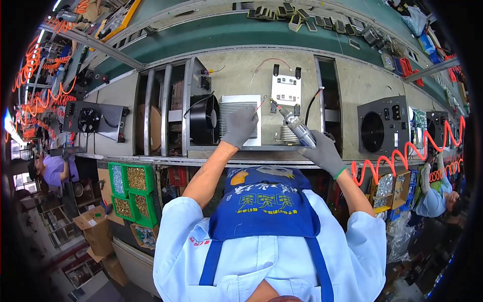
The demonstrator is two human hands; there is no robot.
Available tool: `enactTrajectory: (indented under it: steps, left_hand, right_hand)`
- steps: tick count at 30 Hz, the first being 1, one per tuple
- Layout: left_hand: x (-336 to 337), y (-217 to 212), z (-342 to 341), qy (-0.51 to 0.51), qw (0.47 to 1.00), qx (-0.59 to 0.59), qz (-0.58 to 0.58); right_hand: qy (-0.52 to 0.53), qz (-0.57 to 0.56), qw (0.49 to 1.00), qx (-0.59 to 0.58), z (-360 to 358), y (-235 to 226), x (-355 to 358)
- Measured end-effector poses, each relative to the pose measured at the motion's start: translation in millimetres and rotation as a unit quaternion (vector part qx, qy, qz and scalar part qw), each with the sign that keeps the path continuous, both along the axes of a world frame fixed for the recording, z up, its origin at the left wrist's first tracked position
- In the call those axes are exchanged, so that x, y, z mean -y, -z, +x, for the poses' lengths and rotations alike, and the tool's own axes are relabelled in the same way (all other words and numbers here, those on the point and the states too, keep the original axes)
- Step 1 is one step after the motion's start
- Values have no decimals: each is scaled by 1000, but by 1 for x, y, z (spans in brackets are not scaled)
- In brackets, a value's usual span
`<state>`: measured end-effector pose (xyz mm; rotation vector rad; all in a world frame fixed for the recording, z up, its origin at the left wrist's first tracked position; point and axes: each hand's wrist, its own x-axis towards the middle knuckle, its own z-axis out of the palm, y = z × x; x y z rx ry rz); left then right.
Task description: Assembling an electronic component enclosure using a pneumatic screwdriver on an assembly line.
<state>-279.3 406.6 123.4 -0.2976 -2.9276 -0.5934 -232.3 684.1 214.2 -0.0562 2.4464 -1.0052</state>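
My right hand (326,153), in a grey glove, is wrapped round a silver air screwdriver (301,130). The tool's tip points up and left, beside the lower left corner of a white plate (287,86) with small parts and black feet. My left hand (240,126), gloved too, is closed over a finned aluminium heat sink (233,103). A thin red wire (260,105) runs out from its fingertips toward the screwdriver's tip. Left of the heat sink, a black fan (204,119) sits inside an open grey metal case (193,75). What lies under my left palm is hidden.
A black cable (313,103) lies right of the plate. Grey units with fans stand to the left (95,121) and right (383,126). Green bins (135,194) hold small fasteners. A red coiled hose (397,161) hangs at right. Other people work at both sides.
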Motion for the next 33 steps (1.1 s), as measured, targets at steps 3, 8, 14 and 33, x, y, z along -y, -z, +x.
enactTrajectory:
  steps: [3,8,14,33]
  left_hand:
    - [-15,3,1,2,999,-9,-36]
    - [-40,-3,5,9,997,-30,-67]
    - [-54,6,12,31,987,-96,-122]
    - [-74,15,22,-18,998,-25,57]
  right_hand:
    - [-26,1,1000,0,-10,5,-18]
    - [-41,-17,999,4,-19,15,-46]
    - [-63,-29,997,-19,-18,20,-67]
    - [-6,-24,999,-39,-3,52,-54]
